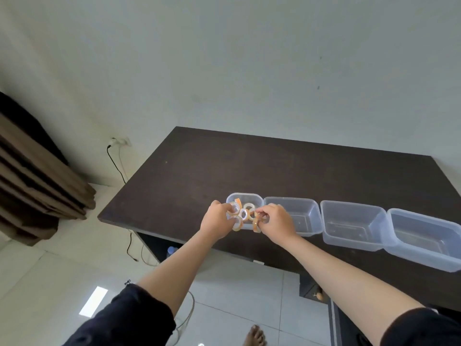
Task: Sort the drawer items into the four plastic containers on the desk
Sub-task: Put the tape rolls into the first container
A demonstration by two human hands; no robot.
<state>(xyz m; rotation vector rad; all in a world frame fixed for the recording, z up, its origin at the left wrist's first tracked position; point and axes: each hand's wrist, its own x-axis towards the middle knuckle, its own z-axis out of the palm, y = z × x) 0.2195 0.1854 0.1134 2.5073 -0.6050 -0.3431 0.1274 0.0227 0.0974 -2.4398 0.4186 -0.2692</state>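
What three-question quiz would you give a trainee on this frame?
1. True or false: all four containers hold tape rolls.
2. Which container are both hands over? A leftmost, B rightmost.
3. Fill in: the containers stand in a ___ on the desk.

Key: 1 false, only the leftmost container holds tape rolls. 2 A, left hand and right hand grip rolls there. 3 row, on the desk.

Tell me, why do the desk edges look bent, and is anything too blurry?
Head view: the wide-angle lens bows the desk; the tape rolls between both hands blur together, so no count; a bright glare patch lies on the floor tiles.
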